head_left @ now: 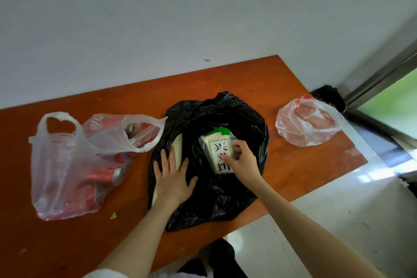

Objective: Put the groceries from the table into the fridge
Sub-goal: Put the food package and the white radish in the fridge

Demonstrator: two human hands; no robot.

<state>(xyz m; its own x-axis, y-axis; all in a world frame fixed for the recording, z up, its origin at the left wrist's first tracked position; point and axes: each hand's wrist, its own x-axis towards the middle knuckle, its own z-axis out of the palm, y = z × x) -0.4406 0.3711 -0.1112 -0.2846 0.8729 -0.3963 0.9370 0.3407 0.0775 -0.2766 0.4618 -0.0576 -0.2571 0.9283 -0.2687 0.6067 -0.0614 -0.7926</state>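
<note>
Both bare arms reach in from the near edge over the orange-brown table [259,79]. Left hand [172,176] lies flat, palm down, fingers straight and spread, pressing the left side of the open black plastic bag [225,205] and partly covering a pale flat item [177,149] at the bag's left rim; it grips nothing. Right hand [240,161] is inside the bag mouth, fingers curled over the right edge of a white packet [217,153] with a green top and large black characters on its label, thumb across the lower label — it holds the packet. The packet sits in the bag's middle, tilted with its green end far, directly under and left of the right hand, well right of the left hand.

Left of the black bag, touching its rim: a translucent white carrier bag [63,169] with red cans [101,177] inside. At the far right table edge, apart from the black bag: a small clear bag [309,122] with reddish contents. White wall behind; pale floor to the near right.
</note>
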